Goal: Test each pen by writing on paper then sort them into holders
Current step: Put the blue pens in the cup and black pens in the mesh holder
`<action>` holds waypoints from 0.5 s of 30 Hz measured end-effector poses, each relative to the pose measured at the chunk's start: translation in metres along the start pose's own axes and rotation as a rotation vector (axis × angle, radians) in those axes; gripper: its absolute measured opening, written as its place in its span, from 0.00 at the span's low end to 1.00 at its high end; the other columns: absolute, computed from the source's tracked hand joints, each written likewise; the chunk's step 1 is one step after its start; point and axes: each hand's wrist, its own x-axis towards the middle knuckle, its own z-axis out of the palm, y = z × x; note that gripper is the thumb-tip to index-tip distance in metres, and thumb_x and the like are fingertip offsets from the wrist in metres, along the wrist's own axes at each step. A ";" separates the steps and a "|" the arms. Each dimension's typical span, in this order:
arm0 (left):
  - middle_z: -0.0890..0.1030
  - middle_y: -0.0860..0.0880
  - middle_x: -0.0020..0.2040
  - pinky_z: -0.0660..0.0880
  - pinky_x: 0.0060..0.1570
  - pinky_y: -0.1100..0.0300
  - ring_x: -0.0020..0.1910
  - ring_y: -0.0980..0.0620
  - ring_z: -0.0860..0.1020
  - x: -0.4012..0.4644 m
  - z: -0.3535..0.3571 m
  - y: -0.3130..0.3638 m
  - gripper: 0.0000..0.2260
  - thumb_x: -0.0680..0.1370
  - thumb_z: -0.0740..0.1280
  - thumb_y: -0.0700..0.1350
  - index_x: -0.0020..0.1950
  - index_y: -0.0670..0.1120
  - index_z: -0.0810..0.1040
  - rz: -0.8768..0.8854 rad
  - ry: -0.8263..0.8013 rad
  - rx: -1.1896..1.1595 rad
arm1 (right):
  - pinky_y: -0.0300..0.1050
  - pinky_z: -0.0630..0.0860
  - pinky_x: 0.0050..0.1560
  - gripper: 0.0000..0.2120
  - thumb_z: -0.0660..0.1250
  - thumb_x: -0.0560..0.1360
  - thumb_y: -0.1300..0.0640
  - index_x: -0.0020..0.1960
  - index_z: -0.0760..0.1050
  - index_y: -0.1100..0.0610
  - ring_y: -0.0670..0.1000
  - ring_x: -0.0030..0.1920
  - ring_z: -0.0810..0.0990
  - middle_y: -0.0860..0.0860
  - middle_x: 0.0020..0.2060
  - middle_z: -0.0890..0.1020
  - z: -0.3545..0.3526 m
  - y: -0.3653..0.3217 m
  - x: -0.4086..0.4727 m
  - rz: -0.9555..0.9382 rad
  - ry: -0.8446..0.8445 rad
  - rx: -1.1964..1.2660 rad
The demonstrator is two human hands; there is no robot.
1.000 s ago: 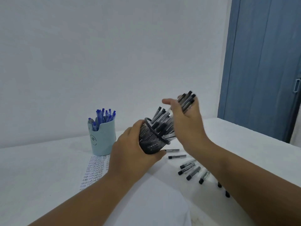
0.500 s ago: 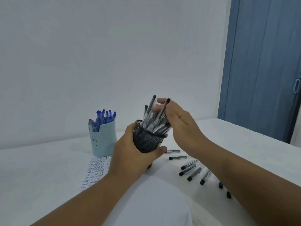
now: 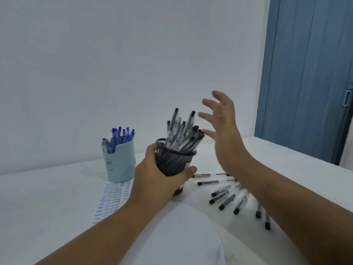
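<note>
My left hand (image 3: 158, 178) grips a black mesh holder (image 3: 172, 160) and keeps it lifted above the white table (image 3: 47, 197). Several black-capped pens (image 3: 182, 133) stand bunched inside it, leaning right. My right hand (image 3: 223, 131) hovers just right of those pens with fingers spread, holding nothing. A light blue holder (image 3: 120, 163) with several blue pens (image 3: 120, 135) stands at the back left. Several loose black pens (image 3: 224, 196) lie on the table under my right forearm. A sheet of paper (image 3: 112, 199) covered in handwritten test words lies before the blue holder.
A white wall runs behind the table. A blue door (image 3: 309, 73) with a handle stands at the right, past the table's far corner. A small dark object (image 3: 178, 190) sits on the table just below the mesh holder. White cloth (image 3: 177, 236) fills the lower middle.
My right hand let go of the pens in the mesh holder and drew away to the right with fingers spread. My left hand turned the holder from tilted to nearly upright.
</note>
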 end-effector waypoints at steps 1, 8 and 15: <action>0.83 0.61 0.49 0.72 0.41 0.79 0.47 0.69 0.79 0.001 -0.001 -0.002 0.33 0.61 0.83 0.56 0.62 0.58 0.73 -0.016 0.011 -0.020 | 0.53 0.74 0.65 0.33 0.58 0.67 0.21 0.66 0.64 0.36 0.48 0.67 0.76 0.42 0.64 0.75 -0.008 0.001 0.001 -0.018 -0.032 -0.043; 0.82 0.58 0.46 0.71 0.34 0.78 0.41 0.70 0.79 0.003 -0.008 -0.005 0.33 0.61 0.85 0.48 0.61 0.55 0.73 -0.050 0.070 -0.005 | 0.53 0.76 0.64 0.14 0.66 0.79 0.42 0.63 0.77 0.44 0.44 0.57 0.81 0.41 0.54 0.83 -0.067 0.014 0.006 0.285 -0.607 -0.859; 0.80 0.59 0.40 0.69 0.27 0.77 0.31 0.70 0.78 -0.002 -0.008 0.005 0.30 0.64 0.84 0.43 0.59 0.54 0.72 -0.063 0.045 -0.005 | 0.49 0.71 0.69 0.34 0.82 0.55 0.34 0.60 0.76 0.28 0.39 0.59 0.76 0.40 0.60 0.77 -0.083 0.021 0.004 0.487 -0.934 -1.008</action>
